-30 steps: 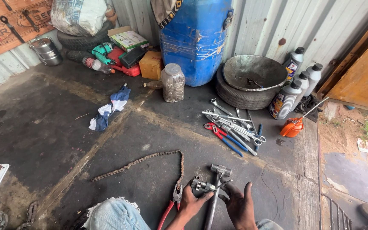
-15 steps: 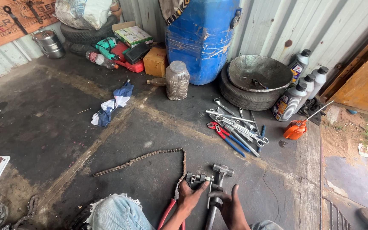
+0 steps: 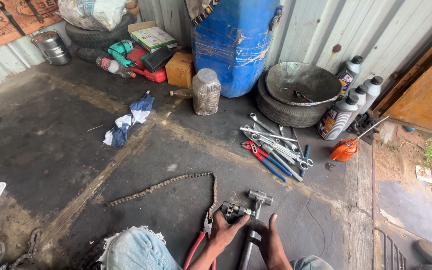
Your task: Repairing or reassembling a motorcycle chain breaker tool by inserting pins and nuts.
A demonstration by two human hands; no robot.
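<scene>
Left hand grips a small chain tool at the rusty chain's end; right hand steadies the hammer shaft. A loosened grip could let the tool slip off the link.

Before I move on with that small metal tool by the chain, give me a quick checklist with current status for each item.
1. Left hand on the small metal tool: ok, fingers touch it.
2. Right hand on the hammer: ok, it lies over the handle.
3. Chain laid out flat on the floor: ok, one end runs to the tool.
4. Chain seated in the tool: cannot tell, the hand hides the joint.
5. Red-handled pliers within reach: ok, beside the left wrist.
6. Spanners to hand: ok, piled ahead on the right.
</scene>
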